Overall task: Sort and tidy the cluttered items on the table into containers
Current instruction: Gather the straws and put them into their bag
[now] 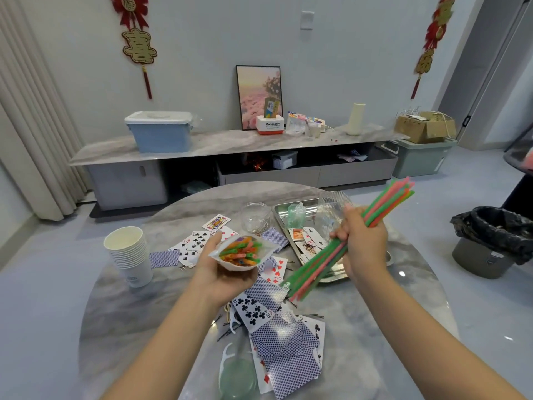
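My right hand (362, 243) grips a bundle of green, pink and orange straws (386, 202) around its middle, held slanted above the table. My left hand (223, 269) holds a clear plastic bag (240, 251) from below, its open mouth showing the ends of more coloured straws inside. Playing cards (284, 342) lie scattered face up and face down over the round marble table (121, 319). A metal tray (278, 212) at the far right holds a few cards and a clear plastic cup (331, 210).
A stack of white paper cups (129, 252) stands at the table's left. A glass jar (255, 217) sits beside the tray. A green round lid (238, 376), floss picks and hairpins (227, 330) lie near me. A black-lined bin (493, 241) stands on the floor at right.
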{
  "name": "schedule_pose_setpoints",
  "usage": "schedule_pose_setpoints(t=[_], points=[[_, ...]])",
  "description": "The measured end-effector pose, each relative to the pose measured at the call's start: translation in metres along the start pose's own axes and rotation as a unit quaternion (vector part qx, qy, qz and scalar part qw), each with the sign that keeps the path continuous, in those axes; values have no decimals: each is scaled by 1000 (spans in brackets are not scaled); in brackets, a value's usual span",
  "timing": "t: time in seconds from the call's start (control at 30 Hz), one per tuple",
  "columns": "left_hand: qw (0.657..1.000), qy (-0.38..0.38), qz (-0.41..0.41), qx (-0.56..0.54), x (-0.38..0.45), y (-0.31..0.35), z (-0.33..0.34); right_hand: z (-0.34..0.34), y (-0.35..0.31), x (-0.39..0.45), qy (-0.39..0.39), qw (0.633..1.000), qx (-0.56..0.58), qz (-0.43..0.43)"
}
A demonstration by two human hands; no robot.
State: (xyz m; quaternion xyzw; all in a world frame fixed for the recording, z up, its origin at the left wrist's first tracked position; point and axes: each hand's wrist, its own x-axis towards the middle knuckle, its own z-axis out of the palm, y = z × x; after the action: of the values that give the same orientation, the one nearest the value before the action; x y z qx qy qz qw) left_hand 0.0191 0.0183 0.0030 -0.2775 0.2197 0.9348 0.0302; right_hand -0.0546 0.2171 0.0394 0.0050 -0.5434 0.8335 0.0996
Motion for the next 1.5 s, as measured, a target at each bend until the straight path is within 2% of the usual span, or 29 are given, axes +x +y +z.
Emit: schedule_pose_setpoints(t=[0.2,0.3,0.43,0.63,0.87,1.23,1.5], points=[[1000,-3,0,-7,8,4,0,25,-33,-2,-31,975,202,86],[1000,-22,21,-8,7,4,2,28,-32,2,-8,953,261,152],[999,-9,37,21,8,-3,7,30,-31,3,21,934,304,187],[999,-16,2,39,4,-12,11,36,-26,-2,5,941,291,175],[999,-10,-33,21,-6,-11,15,44,-35,-18,-61,966,242,69],[999,-4,-37,7,-11,-9,20,40,-35,-13,8,958,259,128],[999,10,-44,14,-8,-19,19,41,-37,-11,10,961,264,78]])
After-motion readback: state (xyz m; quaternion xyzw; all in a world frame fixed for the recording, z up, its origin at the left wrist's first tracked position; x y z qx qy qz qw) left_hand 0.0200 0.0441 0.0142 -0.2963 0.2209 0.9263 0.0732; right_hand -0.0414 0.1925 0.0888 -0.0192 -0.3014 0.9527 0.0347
